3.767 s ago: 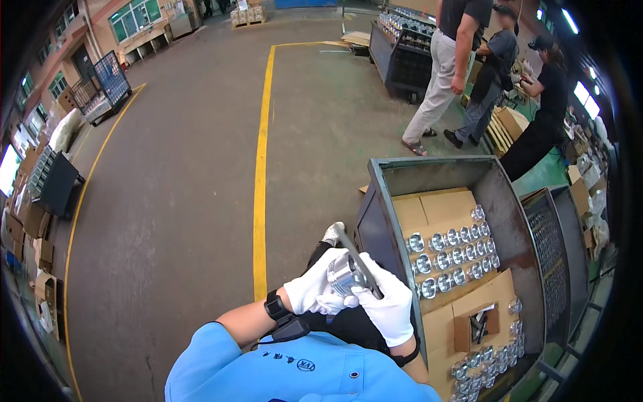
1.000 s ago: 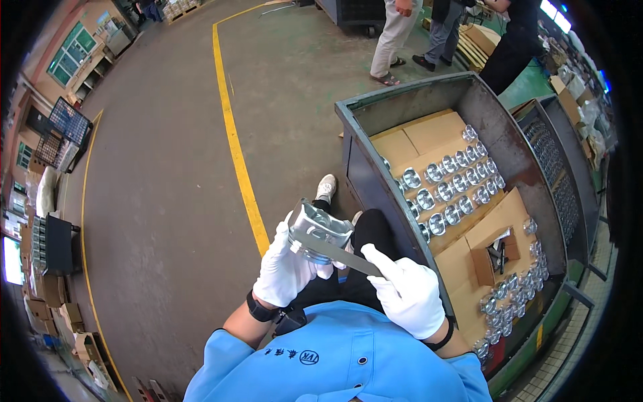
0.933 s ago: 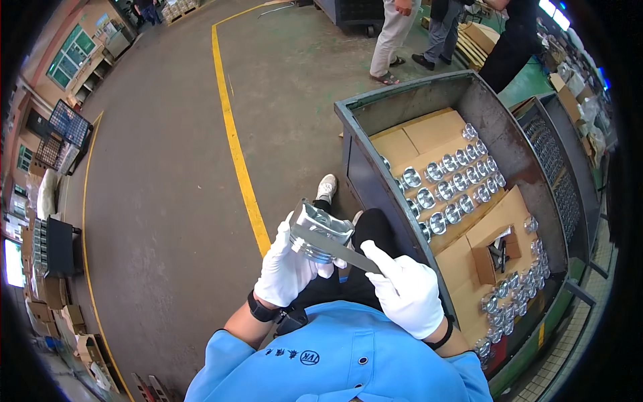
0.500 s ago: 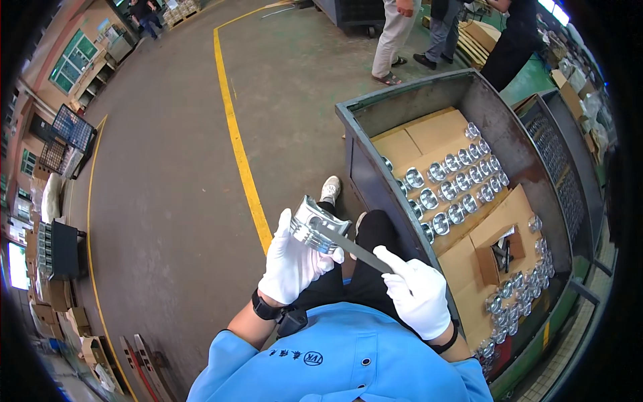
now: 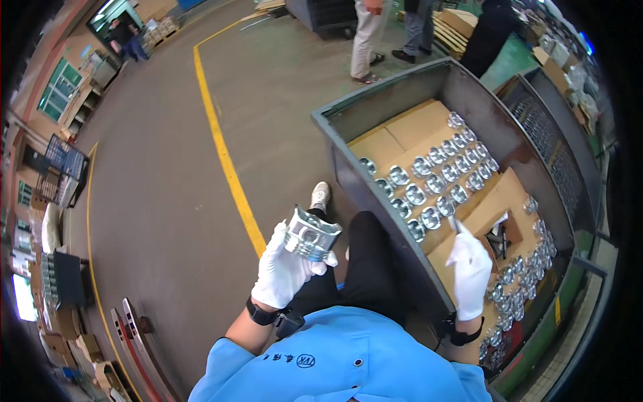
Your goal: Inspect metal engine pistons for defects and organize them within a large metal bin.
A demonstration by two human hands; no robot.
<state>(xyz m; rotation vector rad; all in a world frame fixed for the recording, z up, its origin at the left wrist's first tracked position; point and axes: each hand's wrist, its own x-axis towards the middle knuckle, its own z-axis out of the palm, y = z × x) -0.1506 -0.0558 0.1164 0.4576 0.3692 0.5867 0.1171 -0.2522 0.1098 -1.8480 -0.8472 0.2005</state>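
My left hand [image 5: 276, 273], in a white glove, grips a shiny metal piston [image 5: 313, 234] in front of my body, its pin hole facing up. My right hand [image 5: 470, 268], also gloved in white, is closed over the near part of the grey bin [image 5: 355, 184]. A short grey end of a flat file [image 5: 455, 225] sticks out past its fingertips; the rest is hidden by the hand or foreshortened. Beside that hand, a small open cardboard box [image 5: 514, 231] holds dark tools. Rows of pistons [image 5: 434, 182] stand on a cardboard sheet [image 5: 395, 130] in the bin.
More pistons [image 5: 516, 288] crowd the bin's near right side. Another grey bin [image 5: 546, 137] stands beyond it. People's legs [image 5: 365, 43] are at its far side. A yellow floor line [image 5: 224, 151] runs on the left, and metal rails [image 5: 137, 335] lie at lower left.
My right hand has drawn the file away from the piston and moved right, over the bin beside the small box. The left hand still holds the piston, at nearly the same place.
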